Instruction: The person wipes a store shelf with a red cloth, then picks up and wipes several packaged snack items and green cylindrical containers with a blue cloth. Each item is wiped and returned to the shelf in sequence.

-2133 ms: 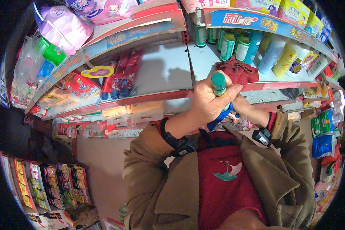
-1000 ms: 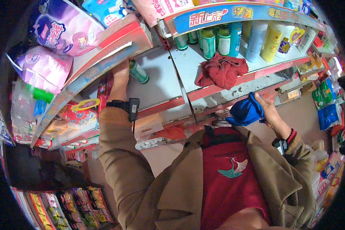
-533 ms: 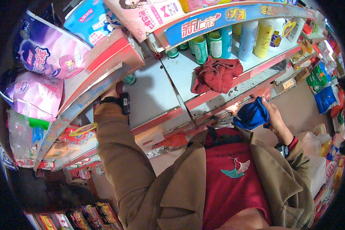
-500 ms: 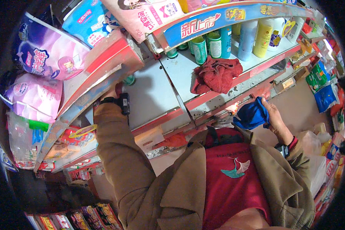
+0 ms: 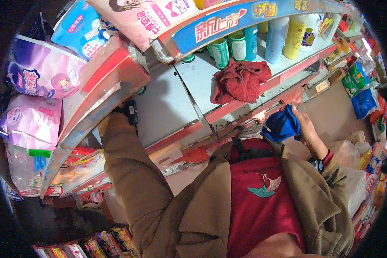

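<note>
My right hand grips a bunched blue cloth in front of the shelf's edge, to the right of my chest. My left arm reaches up under the upper shelf at the left; a black wrist device shows, but the hand is hidden behind the shelf edge, so its fingers cannot be seen. Close by that wrist, a bit of a green container peeks out. On the white shelf board to the right lies a crumpled red cloth.
Green cans, a light blue bottle and a yellow bottle stand behind the red cloth. Above runs a curved blue shelf strip. Pink and purple packages crowd the left upper shelf. Blue and green packets hang at right.
My left hand has gone farther under the upper shelf, out of sight. The view has shifted slightly. My right hand still holds the blue cloth, its folds a little altered.
</note>
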Demonstrator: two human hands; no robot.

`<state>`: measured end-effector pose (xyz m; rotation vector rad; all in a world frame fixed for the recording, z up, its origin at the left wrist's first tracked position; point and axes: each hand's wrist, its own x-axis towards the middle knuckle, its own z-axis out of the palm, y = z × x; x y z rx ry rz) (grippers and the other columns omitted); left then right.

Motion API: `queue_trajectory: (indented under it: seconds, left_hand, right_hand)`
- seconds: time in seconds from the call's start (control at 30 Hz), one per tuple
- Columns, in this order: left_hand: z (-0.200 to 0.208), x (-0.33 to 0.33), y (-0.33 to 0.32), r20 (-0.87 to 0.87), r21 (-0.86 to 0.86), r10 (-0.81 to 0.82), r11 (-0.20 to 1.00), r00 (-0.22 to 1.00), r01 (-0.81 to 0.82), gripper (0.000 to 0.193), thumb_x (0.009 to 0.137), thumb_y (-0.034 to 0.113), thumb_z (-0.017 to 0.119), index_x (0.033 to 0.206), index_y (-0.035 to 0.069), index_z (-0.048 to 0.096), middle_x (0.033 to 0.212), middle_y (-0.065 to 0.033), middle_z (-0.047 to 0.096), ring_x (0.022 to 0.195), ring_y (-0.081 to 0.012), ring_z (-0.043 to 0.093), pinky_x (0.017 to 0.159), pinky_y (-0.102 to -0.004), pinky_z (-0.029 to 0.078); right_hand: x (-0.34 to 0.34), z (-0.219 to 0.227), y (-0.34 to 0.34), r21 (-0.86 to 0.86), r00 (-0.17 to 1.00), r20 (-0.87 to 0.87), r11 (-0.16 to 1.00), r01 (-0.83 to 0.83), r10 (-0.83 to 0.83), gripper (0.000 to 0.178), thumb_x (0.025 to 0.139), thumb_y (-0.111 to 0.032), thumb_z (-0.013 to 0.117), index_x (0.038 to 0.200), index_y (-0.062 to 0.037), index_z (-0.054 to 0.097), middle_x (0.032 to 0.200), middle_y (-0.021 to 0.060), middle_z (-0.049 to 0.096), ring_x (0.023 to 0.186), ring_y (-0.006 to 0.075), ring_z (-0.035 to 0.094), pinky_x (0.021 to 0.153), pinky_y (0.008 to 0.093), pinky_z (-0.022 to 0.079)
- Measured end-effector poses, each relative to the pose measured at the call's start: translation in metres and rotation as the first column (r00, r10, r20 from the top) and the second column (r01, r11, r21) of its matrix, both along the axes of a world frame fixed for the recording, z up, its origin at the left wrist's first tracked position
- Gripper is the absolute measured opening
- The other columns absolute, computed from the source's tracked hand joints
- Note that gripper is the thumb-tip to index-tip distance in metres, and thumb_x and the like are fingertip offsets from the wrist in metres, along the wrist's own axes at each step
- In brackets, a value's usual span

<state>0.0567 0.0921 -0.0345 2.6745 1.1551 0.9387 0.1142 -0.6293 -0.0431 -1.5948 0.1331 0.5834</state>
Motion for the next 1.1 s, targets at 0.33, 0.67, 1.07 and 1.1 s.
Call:
queue_trajectory:
  seconds: [0.33,0.67,1.07,1.1]
  left_hand:
    - [-0.001,-0.012,-0.007,-0.025,0.007,0.008,1.0,1.0,-0.008,0.038,0.09,0.025,0.065,0.124,0.009,0.059,0.111,-0.0115,0.065,0.1,-0.0266,0.063,0.09,-0.0396,0.05]
    - [0.002,-0.018,-0.007,-0.057,0.025,0.014,1.0,0.998,-0.012,0.038,0.09,0.024,0.065,0.125,0.01,0.058,0.111,-0.0108,0.065,0.1,-0.0251,0.063,0.089,-0.0379,0.05]
    - [0.009,-0.01,-0.001,-0.048,0.029,0.009,1.0,0.999,-0.007,0.038,0.09,0.022,0.066,0.126,0.011,0.058,0.11,-0.0099,0.064,0.1,-0.0233,0.063,0.088,-0.0358,0.051]
    - [0.009,-0.011,-0.001,-0.045,0.028,0.009,1.0,0.999,-0.007,0.038,0.09,0.022,0.066,0.126,0.011,0.057,0.11,-0.0098,0.064,0.1,-0.0232,0.063,0.088,-0.0356,0.051]
  right_hand:
    - [0.014,-0.013,-0.004,0.024,0.996,0.016,0.996,-0.085,0.085,0.048,0.097,-0.057,0.051,0.089,-0.0111,0.062,0.059,-0.0053,0.054,0.044,0.0039,0.046,0.037,0.0196,0.032]
    - [0.016,-0.014,-0.002,0.054,0.997,-0.007,0.995,-0.082,0.082,0.048,0.097,-0.057,0.051,0.096,-0.0106,0.062,0.063,-0.0052,0.057,0.044,0.0039,0.046,0.038,0.0197,0.033]
    - [0.005,-0.009,-0.008,0.028,1.0,-0.01,0.999,-0.022,0.022,0.046,0.096,-0.057,0.053,0.089,-0.013,0.062,0.057,-0.0055,0.054,0.04,0.0048,0.043,0.036,0.0208,0.029]
    - [0.004,-0.008,-0.009,0.02,0.999,-0.023,0.999,-0.033,0.033,0.047,0.096,-0.058,0.052,0.092,-0.0124,0.064,0.059,-0.0052,0.055,0.042,0.0046,0.043,0.036,0.0212,0.029]
